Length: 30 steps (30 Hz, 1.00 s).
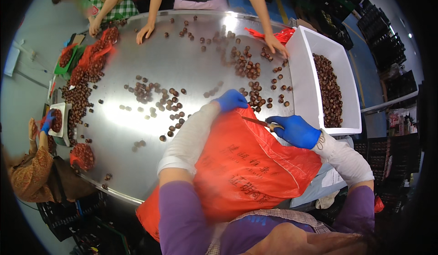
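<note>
A red woven plastic bag (242,173) with dark lettering stretches over the table's near edge and my front. My blue-gloved left hand (232,101) pinches its top edge. In my blue-gloved right hand (296,131) is a slim dark-bladed tool with a tan looped handle, which looks like scissors (273,126); the blades lie along the bag's upper edge, pointing toward my left hand. Just past my hands, round brown nuts (248,70) lie loose on the metal table (118,91). Whether the bag holds anything is hidden.
To the right stands a white foam box (303,77) part filled with nuts. Red mesh bags (82,157) and a nut pile (80,97) line the left side. Across the table, a co-worker's hands (276,45) rest near nuts; other people work at the left.
</note>
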Motion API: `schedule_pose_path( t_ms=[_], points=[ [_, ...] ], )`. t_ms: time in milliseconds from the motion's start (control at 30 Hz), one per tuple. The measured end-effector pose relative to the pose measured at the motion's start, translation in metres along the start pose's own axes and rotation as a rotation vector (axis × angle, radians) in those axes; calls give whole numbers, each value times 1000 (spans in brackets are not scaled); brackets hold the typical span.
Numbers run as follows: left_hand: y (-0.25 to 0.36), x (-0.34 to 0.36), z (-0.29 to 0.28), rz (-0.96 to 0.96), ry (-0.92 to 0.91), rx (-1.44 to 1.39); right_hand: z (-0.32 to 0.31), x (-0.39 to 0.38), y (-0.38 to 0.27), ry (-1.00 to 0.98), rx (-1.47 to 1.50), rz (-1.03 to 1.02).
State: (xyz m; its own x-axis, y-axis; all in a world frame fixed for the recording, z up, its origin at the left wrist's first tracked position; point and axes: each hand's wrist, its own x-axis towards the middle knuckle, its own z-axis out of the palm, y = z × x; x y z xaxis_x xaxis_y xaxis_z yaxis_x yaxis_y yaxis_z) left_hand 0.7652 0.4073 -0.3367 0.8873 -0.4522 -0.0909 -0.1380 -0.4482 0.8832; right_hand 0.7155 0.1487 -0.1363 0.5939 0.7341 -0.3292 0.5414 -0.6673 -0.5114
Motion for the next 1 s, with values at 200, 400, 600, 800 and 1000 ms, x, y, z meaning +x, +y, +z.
schedule_pose_path(
  t_ms=[200,400,600,800,1000],
  points=[
    [10,-3,-14,2,-18,-135,32,58,-1,42,-172,-8],
    [11,3,-18,33,-39,53,34,95,-3,-12,-306,-91],
    [17,17,-16,-33,-145,111,61,123,84,-242,-109,319],
    [4,24,-20,-81,-224,136,49,112,46,-122,-234,-33],
    [8,25,-16,-125,-182,57,34,106,-3,-140,-345,-33]
  ],
)
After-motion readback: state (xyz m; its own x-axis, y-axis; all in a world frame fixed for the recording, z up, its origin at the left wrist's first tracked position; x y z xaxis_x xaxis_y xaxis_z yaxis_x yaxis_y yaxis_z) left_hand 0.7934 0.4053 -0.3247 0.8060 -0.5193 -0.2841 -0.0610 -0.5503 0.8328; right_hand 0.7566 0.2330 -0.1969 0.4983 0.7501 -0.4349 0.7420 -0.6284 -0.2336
